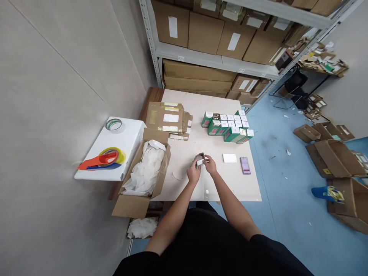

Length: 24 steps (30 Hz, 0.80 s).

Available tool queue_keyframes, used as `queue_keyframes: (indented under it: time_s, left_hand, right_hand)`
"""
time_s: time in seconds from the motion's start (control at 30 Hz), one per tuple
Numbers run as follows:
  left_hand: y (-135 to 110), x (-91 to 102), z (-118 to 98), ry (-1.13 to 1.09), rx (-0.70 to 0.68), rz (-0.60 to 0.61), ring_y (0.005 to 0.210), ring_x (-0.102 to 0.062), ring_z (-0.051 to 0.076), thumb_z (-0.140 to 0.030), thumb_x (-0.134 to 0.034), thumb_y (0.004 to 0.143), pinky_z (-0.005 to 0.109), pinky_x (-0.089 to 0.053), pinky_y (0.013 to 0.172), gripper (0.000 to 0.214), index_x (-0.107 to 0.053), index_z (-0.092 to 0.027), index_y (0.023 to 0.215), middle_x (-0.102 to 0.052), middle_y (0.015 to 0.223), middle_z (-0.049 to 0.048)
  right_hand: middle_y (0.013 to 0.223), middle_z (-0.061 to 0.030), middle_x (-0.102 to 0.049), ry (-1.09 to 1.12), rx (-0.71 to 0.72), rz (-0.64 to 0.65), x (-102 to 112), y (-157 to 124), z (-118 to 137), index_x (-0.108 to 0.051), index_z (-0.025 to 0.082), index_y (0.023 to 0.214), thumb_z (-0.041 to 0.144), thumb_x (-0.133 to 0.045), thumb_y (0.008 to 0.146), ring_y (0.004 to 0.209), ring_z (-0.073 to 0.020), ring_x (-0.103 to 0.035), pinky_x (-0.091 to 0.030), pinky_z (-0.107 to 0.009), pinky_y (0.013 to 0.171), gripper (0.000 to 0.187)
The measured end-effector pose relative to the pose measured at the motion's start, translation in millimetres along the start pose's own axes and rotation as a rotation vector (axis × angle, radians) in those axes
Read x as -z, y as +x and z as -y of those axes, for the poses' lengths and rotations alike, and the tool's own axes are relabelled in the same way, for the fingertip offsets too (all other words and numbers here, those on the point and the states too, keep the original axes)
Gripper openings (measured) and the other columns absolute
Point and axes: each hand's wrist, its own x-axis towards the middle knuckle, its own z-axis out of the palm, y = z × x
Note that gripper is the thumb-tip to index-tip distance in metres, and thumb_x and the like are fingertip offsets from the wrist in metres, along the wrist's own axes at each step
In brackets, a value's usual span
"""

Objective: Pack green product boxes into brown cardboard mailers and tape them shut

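Note:
Both my hands meet over the middle of the white table [201,184]. My left hand [193,172] and my right hand [210,165] are closed on one small object [199,159], grey-brown with a white face; it is too small to name further. Behind it stands a cluster of small green-and-white boxes [228,125]. To the right lie a white card [229,158] and a small stack of purple labels [245,165]. An open cardboard box of white wrapping [145,172] stands at my left.
Flattened cartons [169,118] lie at the table's far left. A white side table [126,142] holds tape rolls [113,124] and a red-blue tape dispenser [99,161]. Metal shelving [218,42] with cartons stands behind. Open boxes [333,157] litter the blue floor to the right.

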Motion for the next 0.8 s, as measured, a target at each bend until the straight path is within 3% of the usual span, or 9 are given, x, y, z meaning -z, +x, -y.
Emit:
queue_keyframes:
  time_s: [0.1,0.23,0.37,0.43,0.53,0.6,0.7,0.8]
  left_hand:
    - [-11,7.2,20,0.034,0.001,0.049,0.104,-0.072,0.027,-0.027,-0.068,0.093,0.039,-0.052,0.097,0.06,-0.053,-0.029,0.15,-0.076,0.12,0.0073]
    - [-12,15.7,38,0.054,-0.08,0.175,0.118,-0.067,0.027,-0.019,-0.069,0.088,0.037,-0.052,0.1,0.075,-0.042,-0.031,0.157,-0.068,0.137,0.0069]
    - [5,27.3,42,0.092,-0.271,0.215,0.142,-0.05,0.03,-0.013,-0.071,0.084,0.038,-0.048,0.109,0.085,-0.038,-0.031,0.16,-0.035,0.168,0.0076]
    - [18,32.7,41,0.142,-0.364,0.319,0.143,-0.048,0.03,-0.01,-0.071,0.082,0.038,-0.048,0.108,0.09,-0.035,-0.033,0.161,-0.024,0.173,0.0055]
    - [33,39.3,35,0.208,-0.475,0.447,0.136,-0.054,0.027,-0.009,-0.066,0.085,0.036,-0.049,0.106,0.087,-0.035,-0.037,0.161,-0.034,0.169,0.0024]
    - [37,43.3,30,0.252,-0.501,0.431,0.132,-0.057,0.026,-0.01,-0.064,0.087,0.035,-0.048,0.107,0.082,-0.038,-0.036,0.16,-0.048,0.16,0.0036]
    - [31,47.9,24,0.346,-0.446,0.359,0.126,-0.06,0.027,-0.016,-0.069,0.086,0.034,-0.048,0.103,0.082,-0.038,-0.03,0.16,-0.061,0.141,0.0094]
    - [18,46.5,21,0.416,-0.32,0.323,0.121,-0.062,0.027,-0.028,-0.08,0.08,0.032,-0.049,0.096,0.086,-0.041,-0.029,0.157,-0.063,0.131,0.01]
  right_hand:
    - [0.115,-0.0042,-0.076,-0.027,-0.042,0.007,-15,-19,-10,-0.06,0.028,0.137,0.033,-0.062,0.087,0.103,-0.0215,-0.072,-0.056,-0.038,0.095,0.051]
    - [0.121,-0.0069,-0.075,0.055,-0.134,-0.047,-27,-33,-22,-0.065,0.026,0.133,0.036,-0.066,0.083,0.116,-0.0254,-0.07,-0.055,-0.04,0.1,0.052]
    - [0.124,-0.0062,-0.075,0.206,-0.138,-0.021,-23,-36,-29,-0.071,0.025,0.124,0.038,-0.065,0.077,0.119,-0.028,-0.067,-0.056,-0.043,0.098,0.049]
    - [0.127,-0.0067,-0.074,0.264,-0.158,0.011,-20,-37,-30,-0.074,0.024,0.12,0.039,-0.064,0.077,0.119,-0.0289,-0.067,-0.056,-0.043,0.096,0.047]
    - [0.134,-0.0084,-0.071,0.347,-0.188,0.048,-14,-37,-31,-0.075,0.022,0.123,0.039,-0.064,0.077,0.12,-0.0295,-0.066,-0.056,-0.042,0.094,0.051]
    - [0.138,-0.0079,-0.068,0.355,-0.172,0.095,-9,-34,-30,-0.075,0.022,0.125,0.037,-0.064,0.078,0.122,-0.0294,-0.065,-0.055,-0.042,0.096,0.051]
    - [0.135,-0.0054,-0.071,0.278,-0.089,0.196,-4,-24,-22,-0.077,0.024,0.123,0.035,-0.061,0.081,0.124,-0.0289,-0.065,-0.053,-0.045,0.101,0.046]
    - [0.122,-0.0019,-0.077,0.124,0.059,0.287,-4,-10,-8,-0.081,0.028,0.112,0.03,-0.06,0.084,0.124,-0.0271,-0.066,-0.05,-0.044,0.108,0.036]
